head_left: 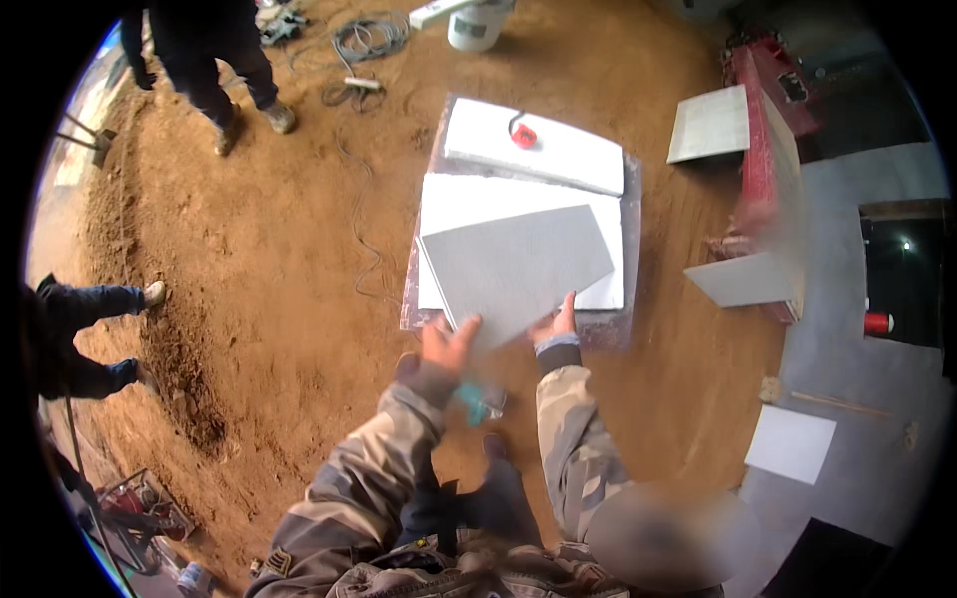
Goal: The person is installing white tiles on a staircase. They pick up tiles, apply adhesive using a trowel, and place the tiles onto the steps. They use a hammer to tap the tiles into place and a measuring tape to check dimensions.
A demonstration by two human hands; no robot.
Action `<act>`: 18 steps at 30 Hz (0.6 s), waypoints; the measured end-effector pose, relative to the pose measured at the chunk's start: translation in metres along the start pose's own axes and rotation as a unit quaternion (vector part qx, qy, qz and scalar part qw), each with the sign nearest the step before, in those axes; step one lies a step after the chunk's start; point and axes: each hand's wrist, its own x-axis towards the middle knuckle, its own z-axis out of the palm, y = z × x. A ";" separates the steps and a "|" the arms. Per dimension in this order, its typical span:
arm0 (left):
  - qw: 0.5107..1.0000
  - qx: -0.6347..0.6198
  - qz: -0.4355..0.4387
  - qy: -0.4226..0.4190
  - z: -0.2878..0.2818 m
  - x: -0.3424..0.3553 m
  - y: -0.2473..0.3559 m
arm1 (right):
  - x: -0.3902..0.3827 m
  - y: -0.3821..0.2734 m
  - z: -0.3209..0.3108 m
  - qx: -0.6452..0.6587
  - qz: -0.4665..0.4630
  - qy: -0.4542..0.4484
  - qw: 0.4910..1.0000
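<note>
A flat grey tile [518, 264] is held by its near edge, lying tilted over a white foam slab [439, 202]. My left hand [449, 344] grips its near left corner, thumb on top. At the near right edge, my right hand [558, 321] has its thumb up along the side and its other fingers partly hidden underneath. Beyond lies a second white slab [578, 159], with a small red tool [524, 136] and a dark strap on it. Both slabs rest on a stained board [411, 304].
One person [219, 80] stands at the upper left, another [95, 329] at the left edge. A white bucket [475, 28] and coiled cable [369, 40] lie beyond. Pale panels [710, 125] flank a red beam [760, 169] on the right. A teal item [475, 401] sits near my feet.
</note>
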 end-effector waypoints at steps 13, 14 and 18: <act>0.811 0.282 0.462 0.221 0.045 -0.384 -0.100 | -0.154 0.023 -0.042 0.002 0.338 -0.545 0.767; 0.784 0.329 0.455 0.266 0.033 -0.423 -0.122 | -0.189 0.049 -0.049 -0.018 0.435 -0.531 0.727; 0.683 0.408 0.448 0.407 0.010 -0.530 -0.168 | -0.306 0.150 -0.046 0.028 0.398 -0.590 0.702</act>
